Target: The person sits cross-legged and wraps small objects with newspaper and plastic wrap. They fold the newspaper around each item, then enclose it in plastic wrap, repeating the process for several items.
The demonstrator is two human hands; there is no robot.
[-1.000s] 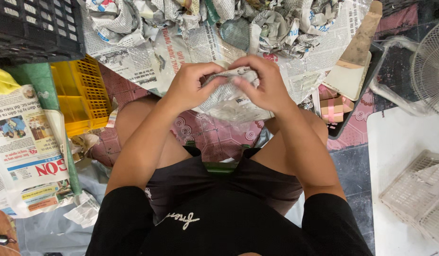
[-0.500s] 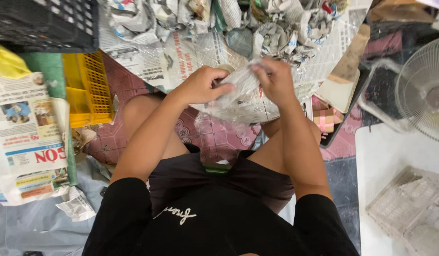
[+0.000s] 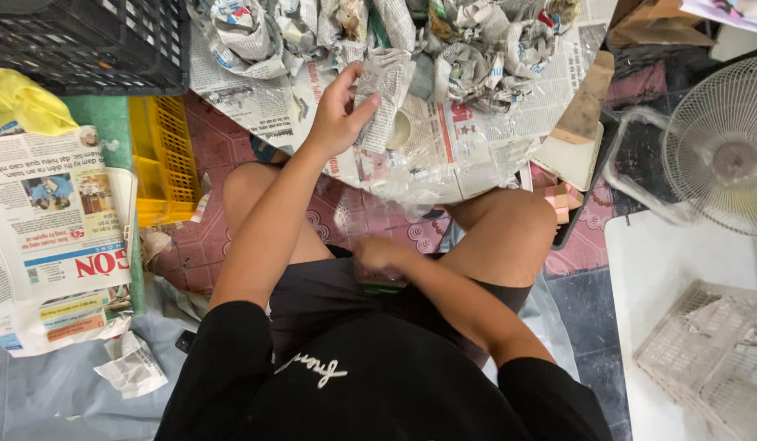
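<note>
Patterned red floor tiles show between the seated person's bare knees, and down at the lap the right hand (image 3: 377, 253) is curled loosely, blurred, so whether it holds anything I cannot tell. Farther out, the left hand (image 3: 339, 114) pinches a newspaper-wrapped bundle (image 3: 382, 98) over the newspaper sheet (image 3: 468, 151) spread on the floor. Beyond lies a heap of wrapped bundles (image 3: 444, 41), a black crate (image 3: 93, 41) at the far left corner.

The left hand (image 3: 339, 110) holds a paper-wrapped bundle (image 3: 384, 94) far ahead; the right hand (image 3: 378, 255) rests near the lap.
</note>
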